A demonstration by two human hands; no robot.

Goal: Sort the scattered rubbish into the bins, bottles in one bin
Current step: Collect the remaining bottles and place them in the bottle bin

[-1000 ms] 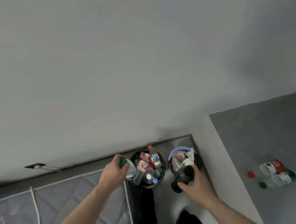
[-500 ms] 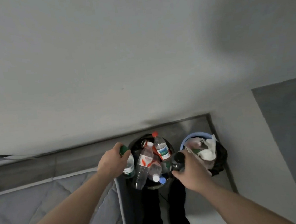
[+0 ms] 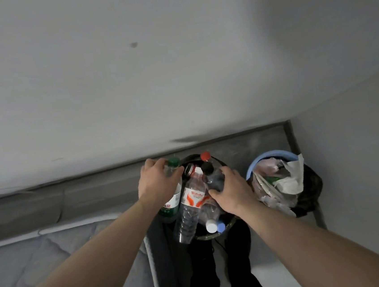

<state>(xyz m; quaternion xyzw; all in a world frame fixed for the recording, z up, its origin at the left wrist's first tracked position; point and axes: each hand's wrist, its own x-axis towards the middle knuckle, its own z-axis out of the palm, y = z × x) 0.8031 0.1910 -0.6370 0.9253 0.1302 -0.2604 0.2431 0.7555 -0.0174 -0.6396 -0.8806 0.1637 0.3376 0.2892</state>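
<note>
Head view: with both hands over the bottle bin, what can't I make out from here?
- Black bottle bin, head view: its rim and depth are mostly hidden by the piled bottles and both hands.
- Dark bottle: the body sits under the right hand, so no label is readable.
- Green-capped bottle: the left hand covers its middle.
- Blue-rimmed bin: its contents are a blurred heap of paper and bags.
- Floor rubbish: out of frame.
</note>
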